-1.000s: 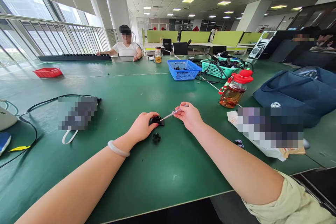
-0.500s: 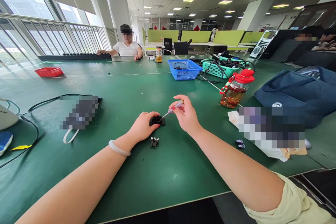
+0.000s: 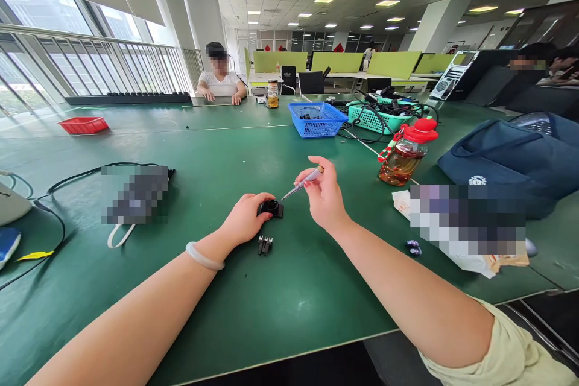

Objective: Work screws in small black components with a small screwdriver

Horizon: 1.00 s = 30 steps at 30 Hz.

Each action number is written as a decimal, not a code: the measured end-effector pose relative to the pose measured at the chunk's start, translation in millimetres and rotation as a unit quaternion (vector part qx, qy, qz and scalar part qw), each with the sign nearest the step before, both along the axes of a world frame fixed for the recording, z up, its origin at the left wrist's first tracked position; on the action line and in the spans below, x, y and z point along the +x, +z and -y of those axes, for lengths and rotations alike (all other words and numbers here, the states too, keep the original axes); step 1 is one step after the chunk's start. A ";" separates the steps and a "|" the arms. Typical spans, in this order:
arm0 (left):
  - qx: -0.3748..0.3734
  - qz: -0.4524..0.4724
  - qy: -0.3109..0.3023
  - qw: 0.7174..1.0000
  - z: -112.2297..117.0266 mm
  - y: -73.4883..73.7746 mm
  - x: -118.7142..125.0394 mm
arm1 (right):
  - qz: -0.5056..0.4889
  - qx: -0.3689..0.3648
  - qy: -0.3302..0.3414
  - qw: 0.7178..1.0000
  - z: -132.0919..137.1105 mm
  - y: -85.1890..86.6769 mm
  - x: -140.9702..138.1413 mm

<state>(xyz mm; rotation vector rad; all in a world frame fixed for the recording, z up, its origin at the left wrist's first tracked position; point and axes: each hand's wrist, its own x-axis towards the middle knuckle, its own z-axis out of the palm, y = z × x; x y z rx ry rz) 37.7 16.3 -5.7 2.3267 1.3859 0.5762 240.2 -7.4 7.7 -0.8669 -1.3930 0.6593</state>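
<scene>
My left hand (image 3: pixel 246 217) is closed on a small black plastic part (image 3: pixel 275 211), keeping it against the green tabletop; the fingers hide some of it. In my right hand (image 3: pixel 326 199) is a screwdriver (image 3: pixel 302 184) with a clear handle, pinched between thumb and fingers. Its thin shaft slants down to the left, and the tip is near the upper right edge of the black part. Whether the tip touches the part I cannot tell. Just below my left fingers lies a small black piece with silver metal contacts (image 3: pixel 265 245).
A blue basket (image 3: pixel 318 120), a teal basket of cables (image 3: pixel 377 119) and a red-lidded bottle (image 3: pixel 402 160) stand beyond my hands. A navy bag (image 3: pixel 511 163) lies right, a red tray (image 3: pixel 83 125) far left. A person (image 3: pixel 220 81) sits across the green table (image 3: pixel 203 151).
The screwdriver in my right hand has lifted up and to the right, its tip drawn back from the black part. My left hand stays put. The person opposite has pulled one hand inward.
</scene>
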 end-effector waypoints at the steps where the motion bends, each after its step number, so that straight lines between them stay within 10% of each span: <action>1: -0.001 0.000 0.001 1.000 0.3 0.4 0.2 | -0.007 -0.012 0.005 1.000 -1.2 -0.8 0.2; 18: 0.003 -0.005 0.004 1.000 2.6 3.9 1.1 | 0.075 -0.029 0.021 0.997 -6.8 -4.7 -2.5; 30: 0.013 0.011 -0.002 1.000 5.1 7.5 -1.0 | 0.201 0.105 0.021 0.974 0.8 -6.1 -16.4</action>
